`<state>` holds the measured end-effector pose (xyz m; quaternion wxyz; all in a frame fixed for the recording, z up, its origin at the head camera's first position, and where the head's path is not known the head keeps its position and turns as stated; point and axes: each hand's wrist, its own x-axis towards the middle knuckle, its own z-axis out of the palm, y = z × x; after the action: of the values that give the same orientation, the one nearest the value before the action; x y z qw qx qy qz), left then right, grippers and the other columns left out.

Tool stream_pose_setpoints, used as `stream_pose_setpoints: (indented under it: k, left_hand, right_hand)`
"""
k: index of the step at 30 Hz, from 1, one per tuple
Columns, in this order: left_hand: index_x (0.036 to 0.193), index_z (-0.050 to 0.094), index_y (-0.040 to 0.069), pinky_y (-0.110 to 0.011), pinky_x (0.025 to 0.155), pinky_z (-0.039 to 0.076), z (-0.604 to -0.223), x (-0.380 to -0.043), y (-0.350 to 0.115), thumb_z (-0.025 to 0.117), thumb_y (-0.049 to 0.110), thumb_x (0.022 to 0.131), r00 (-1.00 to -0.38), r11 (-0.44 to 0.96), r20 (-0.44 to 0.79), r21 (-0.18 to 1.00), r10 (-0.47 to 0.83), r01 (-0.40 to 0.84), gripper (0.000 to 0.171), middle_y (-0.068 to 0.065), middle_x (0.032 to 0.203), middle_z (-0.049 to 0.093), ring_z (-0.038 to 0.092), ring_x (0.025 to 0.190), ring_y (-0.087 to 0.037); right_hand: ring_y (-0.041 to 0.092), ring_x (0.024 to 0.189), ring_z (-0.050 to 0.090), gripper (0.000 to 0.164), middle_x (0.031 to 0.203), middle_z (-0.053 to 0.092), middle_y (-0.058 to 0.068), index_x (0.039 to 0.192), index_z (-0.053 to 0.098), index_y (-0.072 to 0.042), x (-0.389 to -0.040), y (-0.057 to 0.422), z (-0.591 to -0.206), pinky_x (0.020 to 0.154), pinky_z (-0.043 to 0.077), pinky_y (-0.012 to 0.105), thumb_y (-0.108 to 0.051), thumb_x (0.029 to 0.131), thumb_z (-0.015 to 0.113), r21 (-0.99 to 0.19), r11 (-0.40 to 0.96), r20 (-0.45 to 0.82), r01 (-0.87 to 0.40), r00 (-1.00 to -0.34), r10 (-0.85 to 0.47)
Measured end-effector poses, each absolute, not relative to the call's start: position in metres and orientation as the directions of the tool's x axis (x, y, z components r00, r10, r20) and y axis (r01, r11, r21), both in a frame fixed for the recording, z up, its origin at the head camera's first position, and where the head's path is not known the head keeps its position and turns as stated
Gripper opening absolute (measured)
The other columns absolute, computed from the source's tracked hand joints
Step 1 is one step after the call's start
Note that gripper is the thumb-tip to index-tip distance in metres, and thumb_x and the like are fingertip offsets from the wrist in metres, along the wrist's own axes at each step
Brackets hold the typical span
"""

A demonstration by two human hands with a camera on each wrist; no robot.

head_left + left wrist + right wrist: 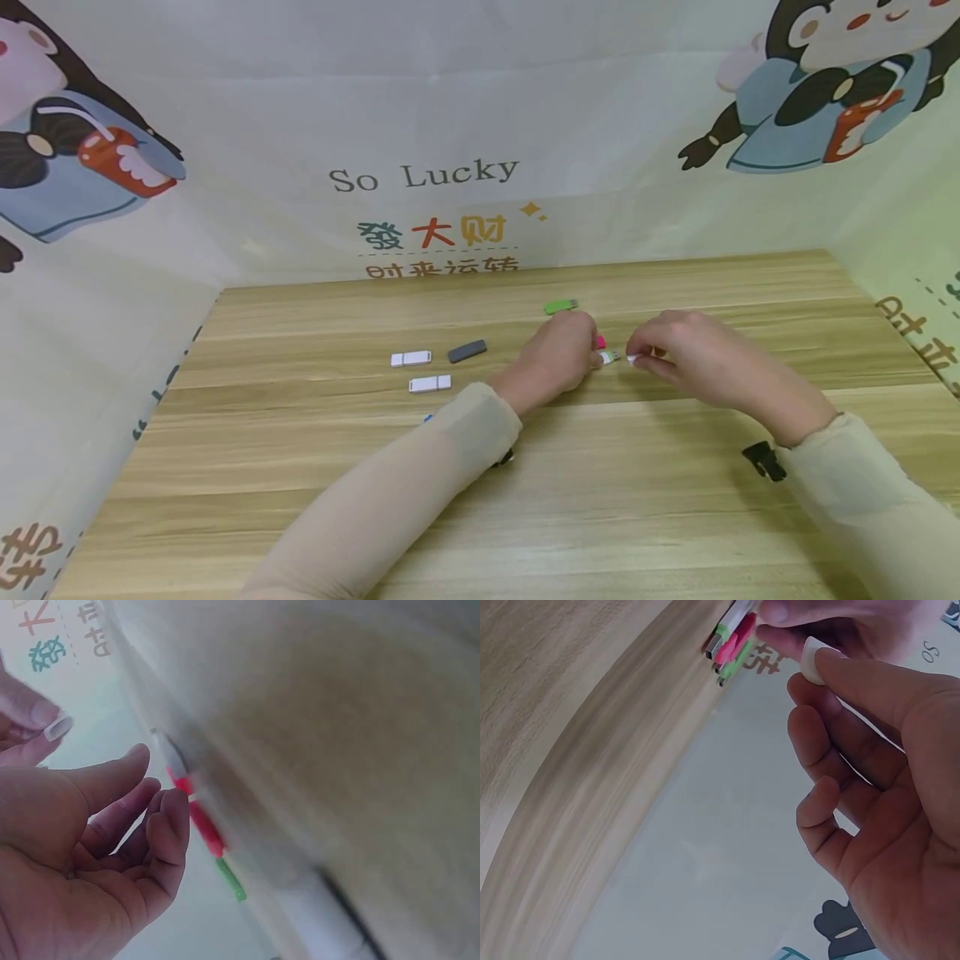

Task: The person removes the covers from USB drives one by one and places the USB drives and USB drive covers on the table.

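Note:
My right hand (pixel 690 354) pinches a small white cap (pixel 812 661) between thumb and fingertips, held up over the table. Just left of it lies a white USB stick (pixel 609 357) with a green part and its metal plug bared, pointing right. My left hand (pixel 558 350) is beside this stick, its thumb and bent fingers apart with nothing between them in the left wrist view. A pink-red USB stick (pixel 601 342) lies right behind the white one, partly hidden by the left hand. Farther back is a green USB stick (pixel 561 306).
Left of the hands lie two white USB sticks (pixel 430 384) and a dark grey one (pixel 467 351). A bit of something blue (pixel 428 417) peeks out behind the left sleeve (pixel 420 467). A printed cloth (pixel 450 108) stands around the wooden table (pixel 637 508).

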<state>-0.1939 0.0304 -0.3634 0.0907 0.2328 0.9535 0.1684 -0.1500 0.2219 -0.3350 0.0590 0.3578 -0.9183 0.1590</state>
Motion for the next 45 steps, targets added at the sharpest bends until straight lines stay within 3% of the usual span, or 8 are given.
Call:
stream_pose_setpoints:
  k: [10,25,33,45]
  left_hand:
    - [0.091,0.068,0.014,-0.021,0.063,0.046,-0.343,-0.184,0.008,0.07,0.025,0.094,-0.889,0.814,-0.04,0.423,0.456,0.398,0.011,0.007,0.086,0.062,0.057,0.076,-0.011]
    - [0.116,0.068,0.01,-0.026,0.079,0.05,-0.325,-0.166,-0.032,0.067,0.031,0.095,-0.895,0.837,0.036,0.341,0.444,0.428,0.029,0.0,0.108,0.064,0.057,0.093,-0.011]
    - [0.115,0.068,0.01,-0.028,0.082,0.05,-0.325,-0.16,-0.061,0.069,0.028,0.095,-0.916,0.846,0.081,0.358,0.393,0.395,0.027,-0.001,0.113,0.064,0.059,0.095,-0.013]
    - [0.111,0.069,0.012,-0.03,0.077,0.05,-0.323,-0.156,-0.095,0.071,0.029,0.092,-0.944,0.871,0.131,0.362,0.304,0.331,0.026,-0.001,0.103,0.064,0.058,0.091,-0.015]
  right_hand:
    - [0.01,0.077,0.06,0.01,0.086,0.067,-0.009,0.091,0.073,-0.016,-0.159,0.219,-0.339,0.067,0.051,0.03,-0.008,0.085,0.077,-0.242,0.701,0.164,-0.671,-0.74,-0.652]
    - [0.008,0.079,0.06,0.011,0.09,0.067,-0.009,0.088,0.072,-0.019,-0.173,0.215,-0.35,0.071,0.052,0.031,-0.01,0.085,0.077,-0.257,0.704,0.077,-0.662,-0.741,-0.668]
    - [0.007,0.07,0.053,0.013,0.08,0.063,-0.015,0.084,0.069,-0.021,-0.18,0.216,-0.356,0.065,0.049,0.028,-0.012,0.085,0.078,-0.29,0.682,0.047,-0.671,-0.722,-0.69]
    - [0.008,0.069,0.053,0.01,0.083,0.065,-0.014,0.089,0.073,-0.02,-0.186,0.213,-0.36,0.065,0.049,0.027,-0.012,0.086,0.077,-0.339,0.678,-0.011,-0.652,-0.718,-0.696]
